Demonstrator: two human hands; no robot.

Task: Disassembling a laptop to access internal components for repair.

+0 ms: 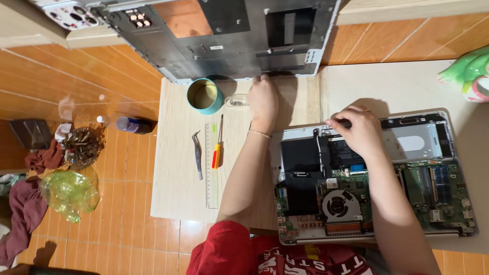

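Looking down past our red shirt (229, 252), we count one opened laptop (374, 175) nearest us, lying on the pale table (175, 188) with its insides up: one round cooling fan (338, 203), one green circuit board (438, 191), one black battery block (300, 173), and one empty silver drive bay (412, 142). Our right hand (359, 131) rests on the far edge of that laptop, fingers curled together and pressing down on a dark strip there; whether anything is pinched between them we cannot tell, since the knuckles hide the tips.

Left of the laptop lie three slim tools side by side: one bent pair of tweezers (197, 153), one clear ruler (211, 165), and one screwdriver (218, 150) with a red and yellow handle lying on the ruler's upper part.

Farther out, our left hand (262, 99), one thin bracelet (259, 134) at the wrist, reaches across the table, its fingers lightly bent and touching the near edge of the one removed laptop bottom cover (229, 38), which lies beyond the table's far edge. Just left of that hand sits one small clear dish (236, 102), probably of screws, and beside it one teal round tin (204, 95), open at the top.

On the orange tiled floor (102, 71) to the left we see one dark bottle (133, 124), one crumpled green plastic bag (69, 192), and maroon cloths (25, 214). One green figurine (468, 74) sits at the far right.
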